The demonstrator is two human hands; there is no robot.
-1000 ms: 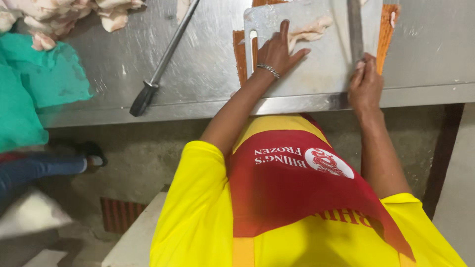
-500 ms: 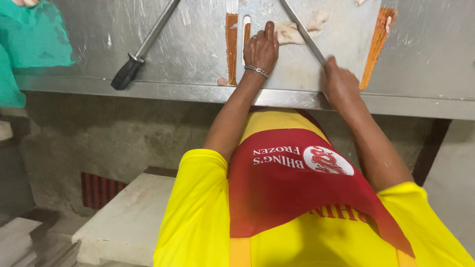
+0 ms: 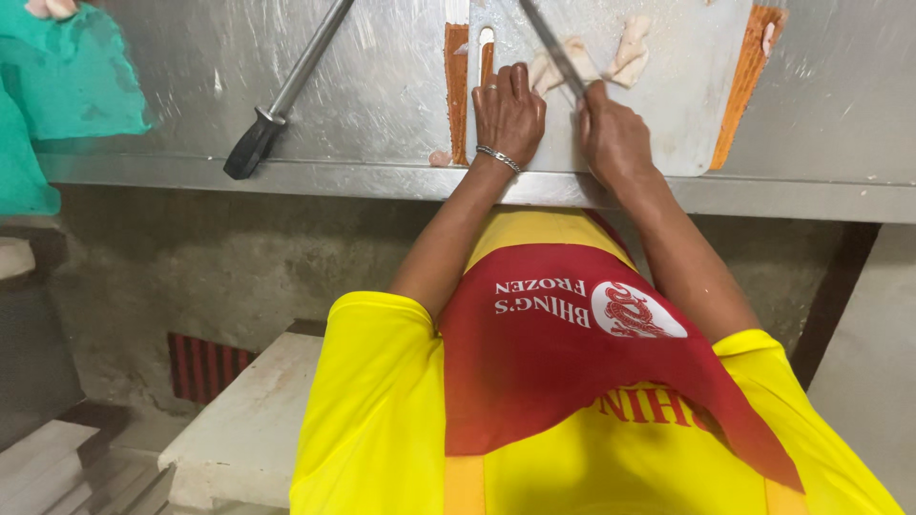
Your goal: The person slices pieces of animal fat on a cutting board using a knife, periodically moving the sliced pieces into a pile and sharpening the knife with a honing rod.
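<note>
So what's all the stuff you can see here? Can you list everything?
cutting board: one, pale grey with a slot handle, on the metal counter
counter: one, scratched steel, across the top
meat pieces: a few, pale pink, on the board
knife: one, thin steel blade, slanting over the board
sharpening rod: one, steel with a black handle, lying on the counter to the left
orange strips: two, beside the board's left and right edges
green cloth: one, far left
stone block: one, whitish, low down below the counter
apron: one, red over a yellow shirt
bracelet: one, silver, left wrist
left hand: flat on the board
right hand: fingers around the knife handle
</note>
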